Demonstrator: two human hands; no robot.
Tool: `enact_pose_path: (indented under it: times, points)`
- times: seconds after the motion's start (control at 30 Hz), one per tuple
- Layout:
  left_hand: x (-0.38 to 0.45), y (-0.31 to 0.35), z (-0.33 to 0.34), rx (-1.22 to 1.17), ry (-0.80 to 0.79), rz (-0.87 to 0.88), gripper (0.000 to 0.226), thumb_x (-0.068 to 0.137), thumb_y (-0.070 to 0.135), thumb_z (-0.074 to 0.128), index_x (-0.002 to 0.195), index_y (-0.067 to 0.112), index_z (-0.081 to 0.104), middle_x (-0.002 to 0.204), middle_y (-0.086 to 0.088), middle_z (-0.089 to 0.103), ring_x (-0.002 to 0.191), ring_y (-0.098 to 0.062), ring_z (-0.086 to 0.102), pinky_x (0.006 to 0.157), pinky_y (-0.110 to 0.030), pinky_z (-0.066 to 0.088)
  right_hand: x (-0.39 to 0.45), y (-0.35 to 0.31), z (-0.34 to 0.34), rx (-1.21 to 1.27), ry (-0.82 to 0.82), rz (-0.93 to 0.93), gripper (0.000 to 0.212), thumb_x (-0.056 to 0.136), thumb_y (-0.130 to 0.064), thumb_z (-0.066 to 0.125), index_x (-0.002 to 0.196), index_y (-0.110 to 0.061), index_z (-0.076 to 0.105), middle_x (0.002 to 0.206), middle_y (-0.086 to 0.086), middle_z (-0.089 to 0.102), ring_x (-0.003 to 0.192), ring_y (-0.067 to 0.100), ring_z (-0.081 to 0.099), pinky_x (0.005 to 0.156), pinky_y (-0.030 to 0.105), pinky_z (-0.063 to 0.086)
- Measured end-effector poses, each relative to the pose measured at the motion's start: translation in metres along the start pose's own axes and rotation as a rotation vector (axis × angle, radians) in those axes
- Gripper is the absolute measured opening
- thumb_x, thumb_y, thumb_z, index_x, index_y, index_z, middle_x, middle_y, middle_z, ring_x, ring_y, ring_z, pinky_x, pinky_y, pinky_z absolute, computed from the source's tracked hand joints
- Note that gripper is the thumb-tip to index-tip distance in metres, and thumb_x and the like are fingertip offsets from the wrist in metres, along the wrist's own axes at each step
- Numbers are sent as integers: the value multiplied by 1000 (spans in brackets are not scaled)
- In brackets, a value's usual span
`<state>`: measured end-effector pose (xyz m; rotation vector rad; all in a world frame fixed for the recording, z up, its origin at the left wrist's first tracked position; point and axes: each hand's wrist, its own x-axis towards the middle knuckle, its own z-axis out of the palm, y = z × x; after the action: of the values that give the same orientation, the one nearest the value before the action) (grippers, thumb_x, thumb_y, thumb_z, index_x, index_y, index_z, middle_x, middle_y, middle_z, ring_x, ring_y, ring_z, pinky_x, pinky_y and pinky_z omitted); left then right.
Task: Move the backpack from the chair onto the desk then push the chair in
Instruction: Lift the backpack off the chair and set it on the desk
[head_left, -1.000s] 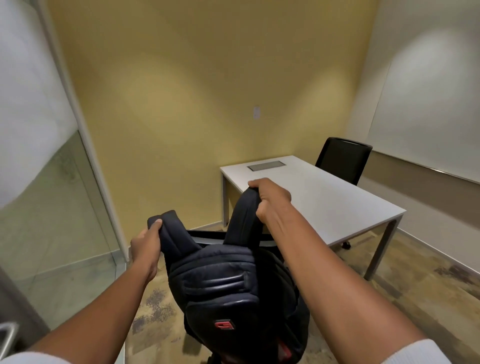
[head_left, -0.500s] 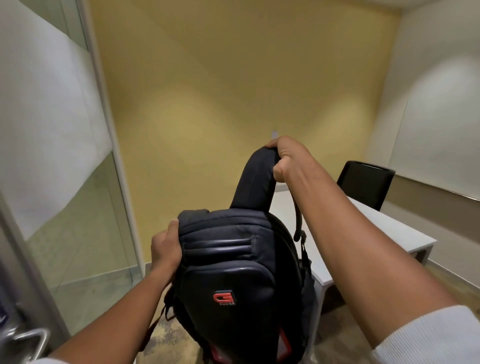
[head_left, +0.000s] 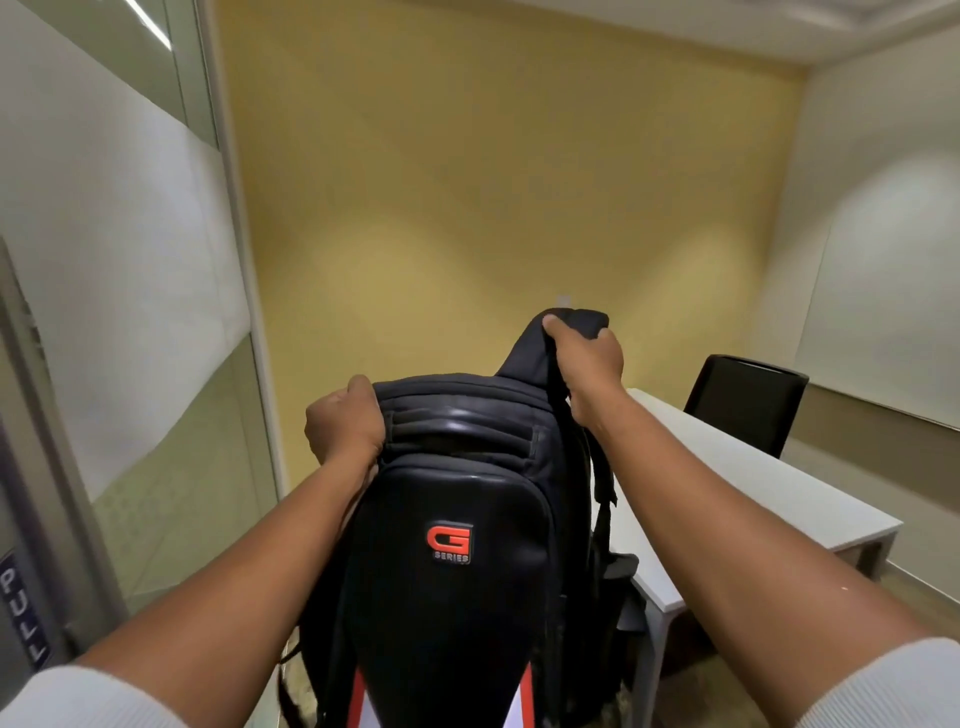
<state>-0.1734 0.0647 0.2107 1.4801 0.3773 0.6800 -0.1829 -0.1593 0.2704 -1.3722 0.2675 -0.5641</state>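
**Head view: backpack lifted, not yet on the desk**

We hold the black backpack (head_left: 457, 519) in the air, left of the white desk (head_left: 753, 483). Our left hand (head_left: 343, 426) has a closed grip on its top edge; our right hand (head_left: 584, 358) is clenched on a strap. Setting it down remains, then pushing the chair, which we cannot see. Its badge reads "G SERIES"; a door sign (head_left: 21, 608) reads "PULL".
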Motion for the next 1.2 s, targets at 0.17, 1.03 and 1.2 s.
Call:
enact_pose_path:
  times: [0.17,1.03,1.2]
  points:
    - [2,19,-9,19,43,12,34,77,27,50,48,17,35,49,0,34,49,-22,28,50,-33,28,-12,29,0,-128,39,-49,40,79,-51,69,71,-19,47,77,-4,53,61,13,46,53,29,37]
    - [55,134,-4,-56,97,152,29,74,30,46,50,17,34,50,1,36,49,-22,29,49,-35,28,12,-47,77,-68,426,-419,40,77,-37,51,51,-17,29,42,-3,30,43,17,29,44,33,25]
    - [94,120,25,-70,98,181,33,77,30,46,48,17,36,47,2,37,46,-19,30,47,-33,27,48,-34,100,-43,422,-426,39,77,-37,52,51,-18,29,44,-5,28,42,13,31,45,32,25]
